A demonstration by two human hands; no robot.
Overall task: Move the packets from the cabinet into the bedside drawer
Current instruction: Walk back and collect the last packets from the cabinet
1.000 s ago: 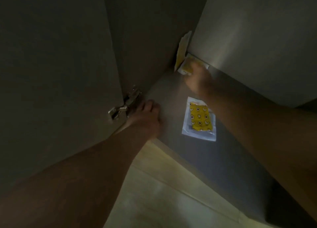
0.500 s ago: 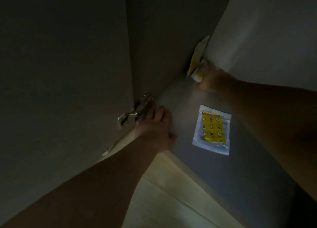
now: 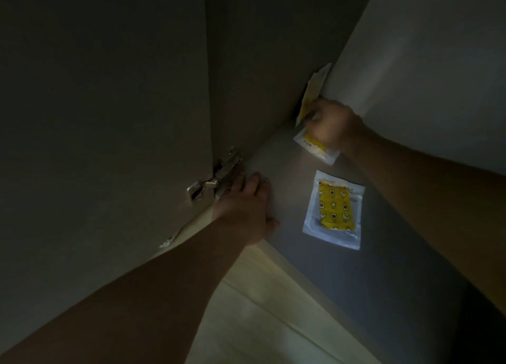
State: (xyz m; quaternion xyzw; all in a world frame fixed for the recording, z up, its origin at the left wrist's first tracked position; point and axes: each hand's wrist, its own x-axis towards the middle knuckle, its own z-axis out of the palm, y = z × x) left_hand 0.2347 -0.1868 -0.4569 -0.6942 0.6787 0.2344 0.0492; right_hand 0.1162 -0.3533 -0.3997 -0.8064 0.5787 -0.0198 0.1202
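Cabinet shelf [image 3: 397, 267], 3 items. Patterned yellow packet [image 3: 334, 209]: flat, mid-shelf. Upright packet [image 3: 315, 89]: leaning in back corner. Corner packet [image 3: 315, 148]: grasped by right hand [image 3: 334, 125]. Left hand [image 3: 243, 207]: released, flat on shelf beside hinge [image 3: 216, 177].

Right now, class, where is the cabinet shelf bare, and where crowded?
Bare: shelf between the left hand and the flat yellow packet, and in front of that packet. Crowded: back corner, where the right hand grips a leaning packet above another packet.
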